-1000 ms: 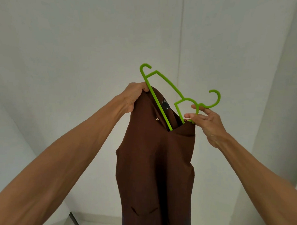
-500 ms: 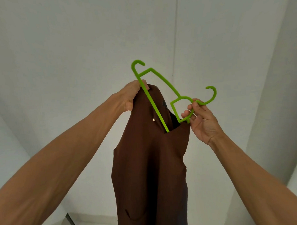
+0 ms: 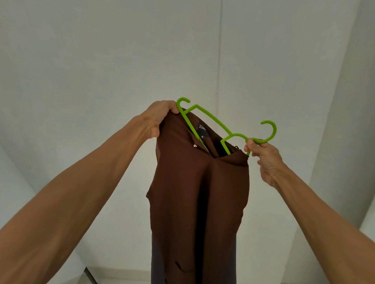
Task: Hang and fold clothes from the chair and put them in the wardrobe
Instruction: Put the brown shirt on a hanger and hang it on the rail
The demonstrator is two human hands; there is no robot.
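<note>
A brown sleeveless garment (image 3: pixel 197 196) hangs in front of me, held up at chest height. A bright green plastic hanger (image 3: pixel 211 119) is tilted inside its neck opening, with one arm sticking out at the upper left and the hook at the right. My left hand (image 3: pixel 160 119) grips the garment's left shoulder beside the hanger's end. My right hand (image 3: pixel 265 156) pinches the hanger's neck just below the hook, next to the garment's right shoulder. A dark label shows inside the collar. The hanger's lower part is hidden in the fabric.
White walls fill the view, with a vertical seam (image 3: pixel 220 55) above the hanger and a corner at the right (image 3: pixel 330 115). A thin black frame edge (image 3: pixel 91 279) stands at the lower left by the floor.
The hanger has tilted flatter, its hook dropping to the right. My right hand slid from the hanger's inner loop to the neck under the hook. The garment's left shoulder sits higher on the hanger arm.
</note>
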